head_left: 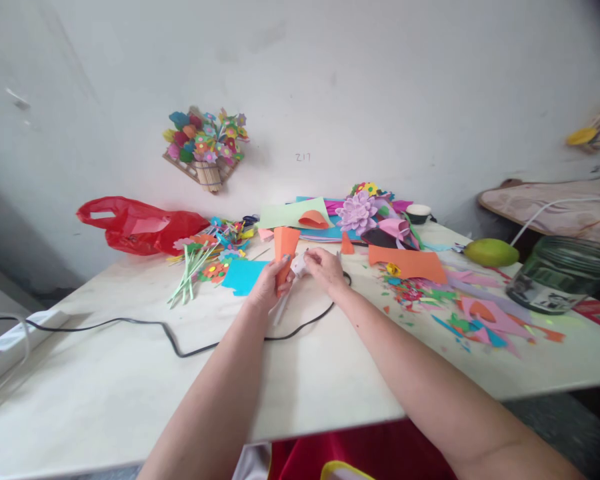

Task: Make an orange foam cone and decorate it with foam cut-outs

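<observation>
My left hand (271,283) is closed around an orange foam sheet (286,243) rolled into a narrow cone, its wide end pointing away from me. Just to the right, my right hand (323,267) has its fingertips pinched together; what is between them, if anything, is too small to make out. Between and below the hands sits a white glue gun (299,265), partly covered by the fingers, with a pale glue stick (281,310) slanting toward me. A blue foam sheet (245,276) lies flat beside my left hand.
A black cord (173,341) snakes across the table (130,393) to a power strip (20,343). Foam flowers (215,269) and a red bag (140,227) lie left. On the right are an orange sheet (407,262), scraps (495,317) and a glass jar (555,273).
</observation>
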The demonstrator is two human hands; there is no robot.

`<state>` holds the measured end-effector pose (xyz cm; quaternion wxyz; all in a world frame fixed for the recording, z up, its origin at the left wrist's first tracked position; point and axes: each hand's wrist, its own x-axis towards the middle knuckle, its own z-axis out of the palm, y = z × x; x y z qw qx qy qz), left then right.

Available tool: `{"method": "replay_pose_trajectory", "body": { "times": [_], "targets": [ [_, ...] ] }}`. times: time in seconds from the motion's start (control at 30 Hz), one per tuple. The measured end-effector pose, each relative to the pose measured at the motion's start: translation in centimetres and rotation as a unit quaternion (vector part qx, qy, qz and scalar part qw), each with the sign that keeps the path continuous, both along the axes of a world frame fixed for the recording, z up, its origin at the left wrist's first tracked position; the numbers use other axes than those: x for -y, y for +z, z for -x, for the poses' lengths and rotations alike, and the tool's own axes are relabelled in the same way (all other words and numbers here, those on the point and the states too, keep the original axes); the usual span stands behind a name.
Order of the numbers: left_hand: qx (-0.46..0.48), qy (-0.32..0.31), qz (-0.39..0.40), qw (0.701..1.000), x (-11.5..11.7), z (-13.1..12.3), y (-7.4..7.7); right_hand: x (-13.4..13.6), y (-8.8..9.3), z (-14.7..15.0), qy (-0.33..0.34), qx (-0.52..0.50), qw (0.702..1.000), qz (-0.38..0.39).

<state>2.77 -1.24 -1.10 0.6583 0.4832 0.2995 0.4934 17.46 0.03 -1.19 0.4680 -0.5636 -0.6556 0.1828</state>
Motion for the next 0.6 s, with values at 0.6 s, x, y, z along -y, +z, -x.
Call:
{"method": "replay_pose_trajectory", "body": {
  "times": [0.6],
  "targets": [
    [-0.215, -0.149, 0.013, 0.965, 0.1, 1.7, 0.4, 1.0, 3.3, -2.7, 0.107, -0.033, 0.994, -0.016]
  ]
}}
